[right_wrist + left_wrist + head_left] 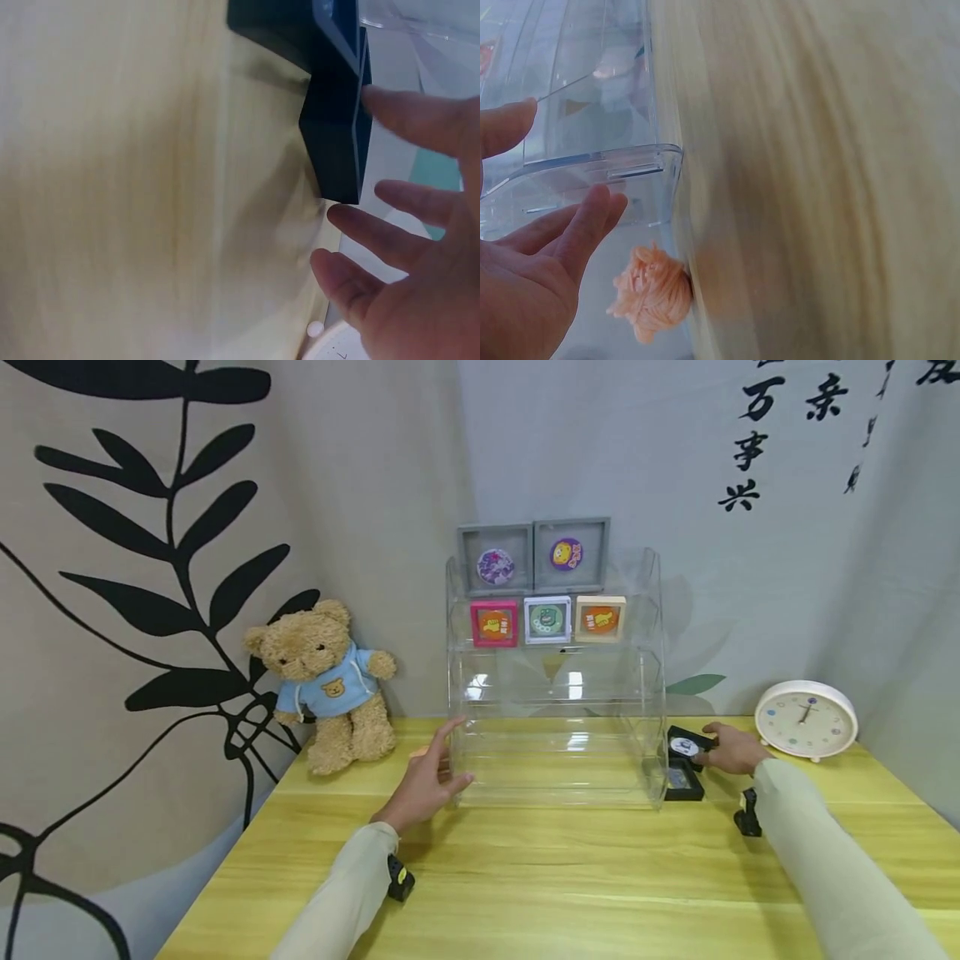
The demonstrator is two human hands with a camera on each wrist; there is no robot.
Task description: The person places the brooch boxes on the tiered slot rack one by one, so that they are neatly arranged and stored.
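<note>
A clear plastic tiered display rack (555, 793) stands mid-table. At its left side is my left hand (423, 785), thumb and fingers spread on either side of the panel edge; the left wrist view shows space between the thumb and fingers (592, 225). My right hand (731, 750) is beside the farther of two small black square frames (705, 742), with the thumb (397, 112) right at its face and the other fingers loosely extended past its end. The nearer black frame (693, 792) lies next to it, close to the rack's right side.
Two grey frames (495, 531) fill the rack's top tier; pink (476, 625), white (527, 622) and beige (621, 620) frames stand below. A teddy bear (333, 685) sits left, a round white clock (806, 731) right. A peach yarn-like ball (652, 292) lies behind the rack's left side.
</note>
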